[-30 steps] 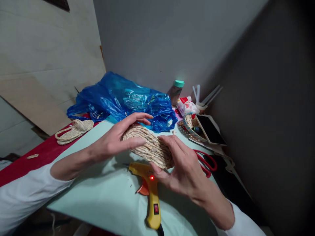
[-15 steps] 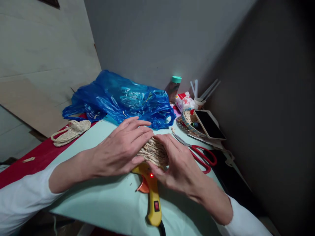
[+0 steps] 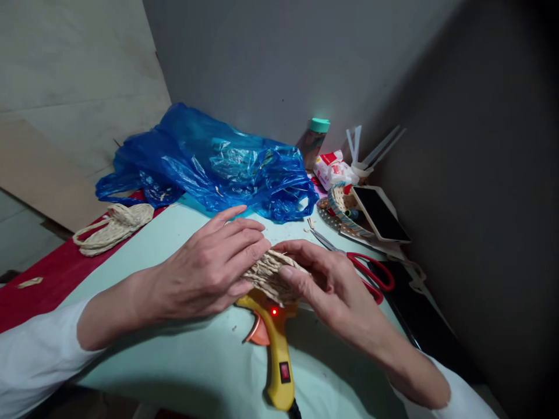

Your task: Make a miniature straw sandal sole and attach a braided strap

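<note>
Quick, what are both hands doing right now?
Left hand: curled over and holding one end of the beige braided-straw piece.
Right hand: holding its other end, thumb on the near side.

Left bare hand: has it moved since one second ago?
Yes: the left hand shifted down toward the yellow, orange-triggered glue gun, now hiding its nozzle.

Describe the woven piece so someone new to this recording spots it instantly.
On the pale green surface, find the yellow glue gun. Just above it in the picture, held between left hand and right hand, is the woven piece. Its straw-coloured strands lie packed in tight rows, unlike the loose cord bundle further left.
</note>
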`<state>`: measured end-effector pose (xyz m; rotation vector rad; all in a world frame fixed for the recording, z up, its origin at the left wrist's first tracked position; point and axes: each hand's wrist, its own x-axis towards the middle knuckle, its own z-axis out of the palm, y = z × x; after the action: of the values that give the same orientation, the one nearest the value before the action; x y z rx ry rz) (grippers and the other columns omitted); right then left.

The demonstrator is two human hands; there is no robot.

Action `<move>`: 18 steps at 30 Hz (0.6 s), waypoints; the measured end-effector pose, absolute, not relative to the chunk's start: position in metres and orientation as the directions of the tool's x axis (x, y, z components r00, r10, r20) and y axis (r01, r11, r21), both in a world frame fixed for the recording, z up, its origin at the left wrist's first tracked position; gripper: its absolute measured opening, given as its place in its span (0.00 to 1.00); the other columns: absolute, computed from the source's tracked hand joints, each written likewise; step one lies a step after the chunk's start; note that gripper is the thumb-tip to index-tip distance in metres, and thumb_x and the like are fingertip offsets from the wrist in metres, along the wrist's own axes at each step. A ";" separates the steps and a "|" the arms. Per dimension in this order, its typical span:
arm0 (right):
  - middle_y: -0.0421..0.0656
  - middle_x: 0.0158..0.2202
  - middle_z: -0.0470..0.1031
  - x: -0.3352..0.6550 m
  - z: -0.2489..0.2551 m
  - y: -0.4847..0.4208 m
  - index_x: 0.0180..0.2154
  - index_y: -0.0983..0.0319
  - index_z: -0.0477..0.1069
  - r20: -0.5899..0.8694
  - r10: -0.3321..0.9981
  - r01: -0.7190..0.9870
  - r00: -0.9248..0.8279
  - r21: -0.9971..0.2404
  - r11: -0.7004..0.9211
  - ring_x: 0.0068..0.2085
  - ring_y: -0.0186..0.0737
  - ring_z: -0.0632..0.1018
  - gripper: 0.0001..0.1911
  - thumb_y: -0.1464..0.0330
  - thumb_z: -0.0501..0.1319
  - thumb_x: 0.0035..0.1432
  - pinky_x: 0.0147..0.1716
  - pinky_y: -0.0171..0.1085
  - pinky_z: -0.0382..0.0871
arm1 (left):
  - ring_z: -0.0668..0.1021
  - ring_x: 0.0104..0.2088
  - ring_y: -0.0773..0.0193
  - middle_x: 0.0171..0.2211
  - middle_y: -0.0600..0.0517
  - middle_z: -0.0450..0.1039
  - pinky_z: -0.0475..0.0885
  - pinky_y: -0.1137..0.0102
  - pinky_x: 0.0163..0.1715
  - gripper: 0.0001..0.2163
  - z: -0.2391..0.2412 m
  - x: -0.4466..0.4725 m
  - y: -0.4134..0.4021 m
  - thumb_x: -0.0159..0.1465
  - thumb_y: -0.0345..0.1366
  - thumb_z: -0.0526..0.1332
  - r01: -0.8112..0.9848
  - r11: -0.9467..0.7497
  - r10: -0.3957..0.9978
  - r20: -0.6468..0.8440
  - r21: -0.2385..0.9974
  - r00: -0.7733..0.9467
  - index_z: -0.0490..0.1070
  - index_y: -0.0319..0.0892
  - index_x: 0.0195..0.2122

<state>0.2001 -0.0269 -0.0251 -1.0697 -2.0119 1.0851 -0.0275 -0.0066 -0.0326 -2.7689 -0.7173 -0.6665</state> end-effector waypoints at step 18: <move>0.37 0.26 0.75 0.218 -0.015 -0.010 0.34 0.62 0.76 0.113 0.820 0.429 -0.561 -0.808 0.404 0.28 0.32 0.74 0.15 0.61 0.56 0.68 0.29 0.32 0.64 | 0.76 0.56 0.49 0.45 0.41 0.80 0.59 0.45 0.63 0.19 -0.038 -0.029 -0.006 0.60 0.28 0.62 0.406 -0.914 0.352 0.512 0.006 0.784 0.68 0.37 0.53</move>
<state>0.2176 -0.0103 -0.0146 -1.0625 -2.1633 1.0308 -0.0289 -0.0062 -0.0381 -2.8676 -0.6111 -0.7914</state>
